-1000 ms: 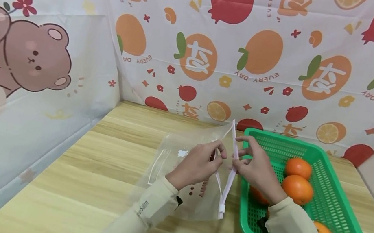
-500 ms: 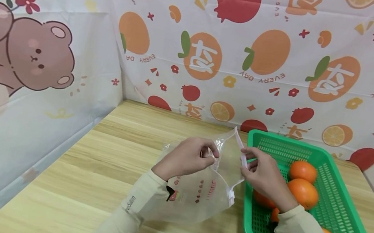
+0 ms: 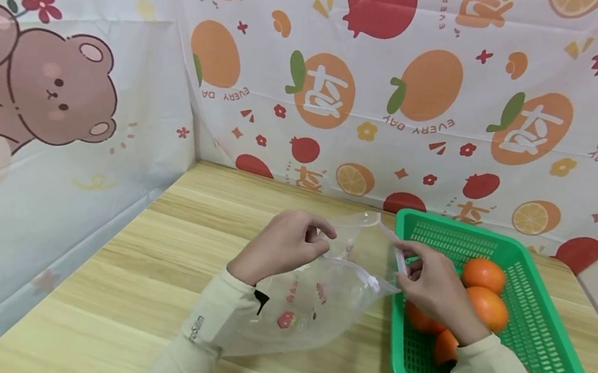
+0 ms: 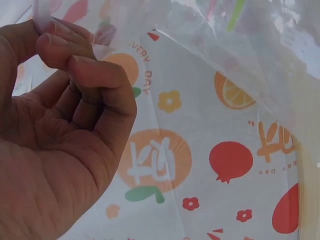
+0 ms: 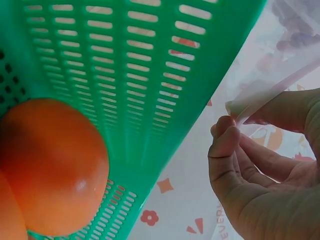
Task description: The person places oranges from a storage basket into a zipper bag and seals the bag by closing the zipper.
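i see my left hand (image 3: 283, 244) pinching one edge of the clear plastic bag (image 3: 315, 301), with the thumb and fingers (image 4: 75, 55) pressed together on the thin film. my right hand (image 3: 433, 285) pinches the white zip strip (image 5: 270, 97) on the other edge, fingers curled tight around it. the bag hangs between both hands, just above the worktop (image 3: 139, 292), right beside the green basket (image 3: 537, 358). its mouth is pulled a little apart.

the bag is see-through, so its edges are hard to make out. i can only spot little red pictures printed on it. i cannot tell if its bottom touches the worktop.

oranges (image 3: 483, 306) lie in the basket. my right arm covers some of them, so i cannot count them all. in the right wrist view, one orange (image 5: 50, 165) is big and close, and another is cut off at the corner.

the left wrist view shows mostly my palm and the bag, with the fruit cloth (image 3: 422, 88) blurry behind it.
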`<state>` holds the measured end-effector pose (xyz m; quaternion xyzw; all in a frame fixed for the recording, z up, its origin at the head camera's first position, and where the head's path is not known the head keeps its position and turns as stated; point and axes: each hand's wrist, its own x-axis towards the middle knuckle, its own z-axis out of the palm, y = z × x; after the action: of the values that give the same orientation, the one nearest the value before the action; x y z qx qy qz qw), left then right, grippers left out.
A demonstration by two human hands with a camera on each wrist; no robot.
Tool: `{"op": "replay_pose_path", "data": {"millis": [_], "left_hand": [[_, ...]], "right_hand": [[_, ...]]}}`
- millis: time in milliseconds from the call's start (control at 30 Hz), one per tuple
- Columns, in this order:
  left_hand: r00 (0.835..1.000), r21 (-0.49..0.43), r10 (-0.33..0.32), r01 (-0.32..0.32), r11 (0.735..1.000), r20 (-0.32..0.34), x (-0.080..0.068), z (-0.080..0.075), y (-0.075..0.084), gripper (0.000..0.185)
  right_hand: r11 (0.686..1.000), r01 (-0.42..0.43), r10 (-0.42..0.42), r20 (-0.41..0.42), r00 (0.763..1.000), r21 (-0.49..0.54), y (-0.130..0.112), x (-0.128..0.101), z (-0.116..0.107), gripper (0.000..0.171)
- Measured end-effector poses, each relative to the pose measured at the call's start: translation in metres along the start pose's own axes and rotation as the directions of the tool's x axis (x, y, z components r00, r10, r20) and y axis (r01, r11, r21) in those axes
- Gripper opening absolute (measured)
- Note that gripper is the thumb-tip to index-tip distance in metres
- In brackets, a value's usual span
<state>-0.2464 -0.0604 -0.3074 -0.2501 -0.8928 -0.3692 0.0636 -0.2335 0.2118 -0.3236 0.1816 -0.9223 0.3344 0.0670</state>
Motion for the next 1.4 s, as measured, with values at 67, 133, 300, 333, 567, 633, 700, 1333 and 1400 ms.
{"op": "replay_pose_path", "data": {"millis": [67, 133, 300, 333, 567, 633, 700, 1333, 1400], "left_hand": [[1.000, -0.008, 0.002, -0.002, 1.000, 0.000, 0.001, -0.001, -0.001, 0.025], [1.000, -0.020, 0.006, -0.006, 1.000, 0.008, 0.003, -0.001, -0.002, 0.026], [1.000, -0.025, 0.003, -0.003, 1.000, 0.024, 0.005, -0.002, -0.009, 0.027], [1.000, -0.021, -0.002, 0.003, 1.000, 0.020, 0.005, -0.002, -0.010, 0.027], [1.000, -0.029, 0.009, -0.009, 1.000, 0.005, 0.004, -0.003, -0.010, 0.030], [0.999, -0.045, 0.044, -0.043, 0.998, 0.025, 0.004, 0.001, -0.008, 0.030], [0.996, -0.047, 0.078, -0.076, 0.996, 0.046, 0.004, 0.006, -0.004, 0.030], [0.996, -0.059, 0.078, -0.075, 0.995, 0.042, 0.013, 0.022, 0.002, 0.030], [0.997, -0.075, 0.074, -0.071, 0.995, 0.038, 0.013, 0.023, 0.002, 0.030]], "right_hand": [[1.000, -0.014, 0.014, 0.005, 1.000, 0.001, 0.003, -0.001, -0.003, 0.047], [0.999, -0.031, 0.031, 0.010, 0.999, 0.009, 0.006, -0.003, -0.006, 0.046], [0.998, -0.051, 0.051, 0.024, 0.998, 0.026, 0.011, -0.006, -0.009, 0.046], [0.998, -0.047, 0.047, 0.021, 0.999, 0.029, 0.010, -0.006, -0.009, 0.046], [0.999, 0.029, -0.030, 0.020, 0.999, 0.046, 0.002, -0.009, -0.005, 0.045], [0.998, 0.037, -0.039, 0.040, 0.998, 0.056, 0.000, -0.009, -0.005, 0.043], [0.996, 0.036, -0.041, 0.066, 0.997, 0.076, 0.000, -0.009, -0.007, 0.041], [0.965, -0.071, 0.012, -0.227, 0.974, -0.254, 0.063, 0.011, -0.061, 0.067], [0.950, -0.107, 0.043, -0.218, 0.975, -0.292, 0.074, 0.014, -0.063, 0.072]]}}
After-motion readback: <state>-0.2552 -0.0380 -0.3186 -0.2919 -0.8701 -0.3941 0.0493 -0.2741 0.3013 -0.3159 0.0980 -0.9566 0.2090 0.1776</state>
